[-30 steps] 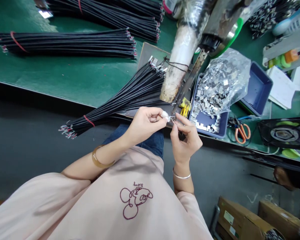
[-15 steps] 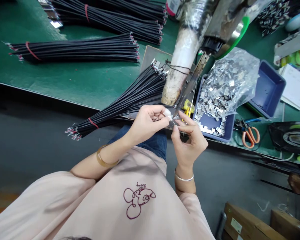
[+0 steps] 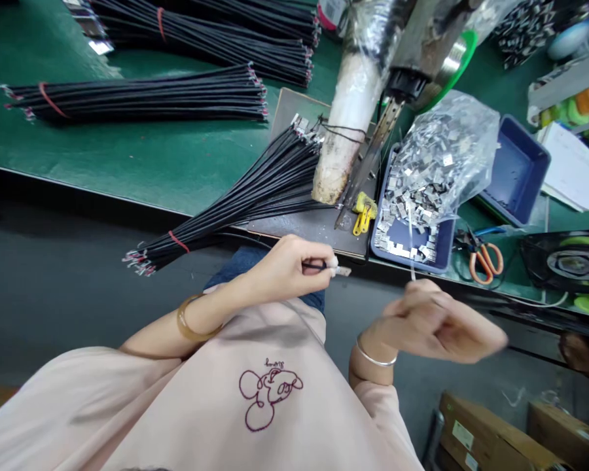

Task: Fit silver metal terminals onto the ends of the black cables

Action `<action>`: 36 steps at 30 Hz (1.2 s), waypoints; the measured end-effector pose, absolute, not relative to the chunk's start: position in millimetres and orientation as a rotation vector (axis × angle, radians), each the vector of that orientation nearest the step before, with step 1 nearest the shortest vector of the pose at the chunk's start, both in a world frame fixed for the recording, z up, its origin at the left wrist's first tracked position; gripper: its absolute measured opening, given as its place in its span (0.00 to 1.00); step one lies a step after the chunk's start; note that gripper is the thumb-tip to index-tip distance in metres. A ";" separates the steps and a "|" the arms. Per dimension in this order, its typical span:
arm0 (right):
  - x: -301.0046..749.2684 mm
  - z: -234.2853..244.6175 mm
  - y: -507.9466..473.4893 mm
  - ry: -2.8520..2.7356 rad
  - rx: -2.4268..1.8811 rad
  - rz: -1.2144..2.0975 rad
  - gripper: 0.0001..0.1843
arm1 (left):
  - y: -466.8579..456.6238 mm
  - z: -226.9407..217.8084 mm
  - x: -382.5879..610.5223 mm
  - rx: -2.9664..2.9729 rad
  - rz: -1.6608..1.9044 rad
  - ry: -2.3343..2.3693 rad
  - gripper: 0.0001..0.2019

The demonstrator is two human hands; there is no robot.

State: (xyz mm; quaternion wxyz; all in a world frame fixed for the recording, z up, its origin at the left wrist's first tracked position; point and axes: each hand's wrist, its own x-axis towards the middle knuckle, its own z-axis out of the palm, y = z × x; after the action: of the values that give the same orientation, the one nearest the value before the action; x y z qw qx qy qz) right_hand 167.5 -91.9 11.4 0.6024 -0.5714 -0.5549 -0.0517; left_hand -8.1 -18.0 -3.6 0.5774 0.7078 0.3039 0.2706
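My left hand (image 3: 304, 265) is closed in a pinch on a black cable (image 3: 313, 266) with a small metal connector (image 3: 343, 271) at its tip, held just off the table's front edge. White wrapping covers a fingertip there. My right hand (image 3: 442, 324), smeared by motion, is curled closed below the parts tray; a thin silvery strand, seemingly solder wire (image 3: 411, 252), rises from it. Behind my left hand a soldering iron (image 3: 366, 167) points down beside a wrapped pale tube (image 3: 341, 131). A banded bundle of black cables (image 3: 245, 190) fans out to the left.
Small metal connector shells fill a blue tray (image 3: 444, 261) and plastic bag (image 3: 466, 144). Orange-handled pliers (image 3: 485, 261) lie to its right, a yellow clip (image 3: 363, 216) to its left. More cable bundles (image 3: 147, 95) lie at the back left. A green-rimmed wire spool (image 3: 451, 69) stands behind.
My hands have parted. The left drew the cable back toward my body, away from the iron's tip; the right swung right and down with the wire, its fingers curling closed.
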 end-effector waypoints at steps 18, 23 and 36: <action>275.5 1.0 -38.8 -1.632 -2.275 -0.030 0.07 | 26.1 -33.3 -3.2 2.521 1.005 1.221 0.10; 267.2 1.2 -41.7 -1.637 -2.326 -0.168 0.04 | 9.6 -29.1 -7.1 2.509 1.209 0.996 0.11; 181.2 12.5 -75.7 -1.280 -1.694 0.111 0.09 | -16.6 -23.0 -6.1 2.126 1.062 0.853 0.10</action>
State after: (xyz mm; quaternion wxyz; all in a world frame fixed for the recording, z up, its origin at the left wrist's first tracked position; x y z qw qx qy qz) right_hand 181.2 -75.7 12.5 0.4860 -0.6963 -0.5262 0.0457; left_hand -6.1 -16.6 -23.0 0.3036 0.8022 0.3221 0.4006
